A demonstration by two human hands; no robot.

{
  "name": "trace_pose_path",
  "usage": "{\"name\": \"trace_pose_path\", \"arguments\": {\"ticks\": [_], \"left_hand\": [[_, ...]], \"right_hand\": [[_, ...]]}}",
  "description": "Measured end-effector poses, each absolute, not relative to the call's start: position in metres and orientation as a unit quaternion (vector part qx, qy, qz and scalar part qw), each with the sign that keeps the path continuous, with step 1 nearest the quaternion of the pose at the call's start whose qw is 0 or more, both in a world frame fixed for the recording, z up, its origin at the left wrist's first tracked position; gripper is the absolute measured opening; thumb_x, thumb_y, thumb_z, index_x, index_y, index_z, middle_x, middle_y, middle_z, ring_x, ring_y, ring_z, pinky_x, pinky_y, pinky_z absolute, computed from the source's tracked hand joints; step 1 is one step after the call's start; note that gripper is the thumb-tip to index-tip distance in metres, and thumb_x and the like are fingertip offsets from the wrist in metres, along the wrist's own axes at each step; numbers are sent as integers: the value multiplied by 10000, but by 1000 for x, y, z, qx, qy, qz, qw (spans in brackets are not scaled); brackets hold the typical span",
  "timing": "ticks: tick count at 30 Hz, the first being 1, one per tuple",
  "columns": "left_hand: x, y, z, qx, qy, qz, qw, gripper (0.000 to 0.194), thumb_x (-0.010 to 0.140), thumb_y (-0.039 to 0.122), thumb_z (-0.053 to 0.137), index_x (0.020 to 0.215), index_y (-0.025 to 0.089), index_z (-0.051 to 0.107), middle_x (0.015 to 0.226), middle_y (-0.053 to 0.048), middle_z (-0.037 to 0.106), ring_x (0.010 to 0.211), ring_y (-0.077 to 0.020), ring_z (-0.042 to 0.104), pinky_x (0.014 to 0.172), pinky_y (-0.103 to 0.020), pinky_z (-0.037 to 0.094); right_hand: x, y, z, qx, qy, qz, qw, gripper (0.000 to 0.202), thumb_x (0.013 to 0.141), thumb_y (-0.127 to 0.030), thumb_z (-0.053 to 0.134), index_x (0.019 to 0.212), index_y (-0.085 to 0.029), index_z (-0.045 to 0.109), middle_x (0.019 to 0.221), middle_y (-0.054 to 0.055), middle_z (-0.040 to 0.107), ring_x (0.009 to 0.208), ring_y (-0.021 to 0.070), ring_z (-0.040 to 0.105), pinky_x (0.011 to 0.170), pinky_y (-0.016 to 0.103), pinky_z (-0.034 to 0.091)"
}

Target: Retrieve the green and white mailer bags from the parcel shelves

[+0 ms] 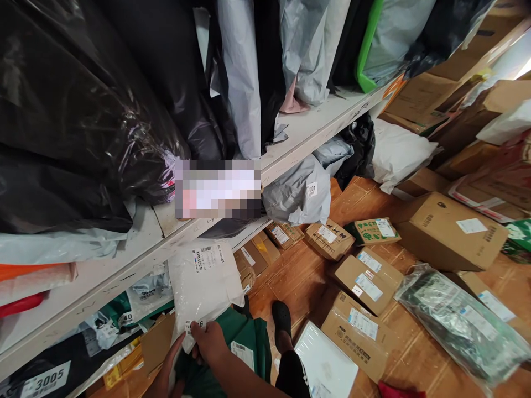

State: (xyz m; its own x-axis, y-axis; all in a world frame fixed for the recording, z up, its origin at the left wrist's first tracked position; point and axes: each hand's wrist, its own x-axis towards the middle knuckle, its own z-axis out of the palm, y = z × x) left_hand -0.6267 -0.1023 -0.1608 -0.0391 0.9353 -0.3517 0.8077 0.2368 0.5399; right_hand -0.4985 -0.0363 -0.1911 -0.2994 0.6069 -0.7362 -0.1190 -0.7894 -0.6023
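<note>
A white plastic mailing bag point(205, 282) with printed labels hangs below the shelf edge at lower centre. My right hand point(211, 344) is closed on its bottom corner, the thumb beside a small number label. My left hand point(169, 359) is at the bag's lower left edge, one finger stretched along it; its other fingers are hidden. Behind and below both hands lies a dark green bag point(257, 337) with a white label.
A white shelf point(136, 249) full of black and grey bags crosses the upper left, with more parcels on the level beneath. Cardboard boxes point(452, 229) and a clear-wrapped green parcel point(460, 320) lie on the wooden floor at right. One dark shoe point(281, 317) stands near the boxes.
</note>
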Motion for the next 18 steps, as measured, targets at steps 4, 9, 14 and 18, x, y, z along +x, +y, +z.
{"name": "trace_pose_path", "arguments": {"ticks": [4,9,14,18], "left_hand": [[-617,-98,-153,626,706,108,313,510,827,213,308,1320,252,428,1500,0,288,1382,-246,238,1153,-481,154],[-606,-92,-146,613,710,98,334,512,858,235,265,1359,225,371,1476,-15,337,1404,-179,149,1165,-439,95],[-603,-80,-150,589,712,32,381,539,861,263,248,1396,196,242,1469,-88,345,1351,-188,315,1081,-387,321],[-600,-67,-149,565,721,-13,400,377,848,307,326,1215,245,384,1084,-66,668,951,-199,648,759,-273,490]], "right_hand": [[-495,-36,-184,-545,-238,770,233,558,932,-246,370,376,-201,374,270,-55,348,213,71,307,270,183,240],[-489,-37,-180,-516,-272,781,223,576,892,-130,339,322,-188,389,268,-34,362,204,79,326,252,179,241],[-479,-34,-178,-488,-292,795,210,552,869,-109,332,326,-192,384,268,-33,369,201,86,326,254,186,252],[-475,-34,-176,-479,-298,802,196,534,847,-94,329,328,-196,393,274,-32,374,218,92,338,268,193,269]]}}
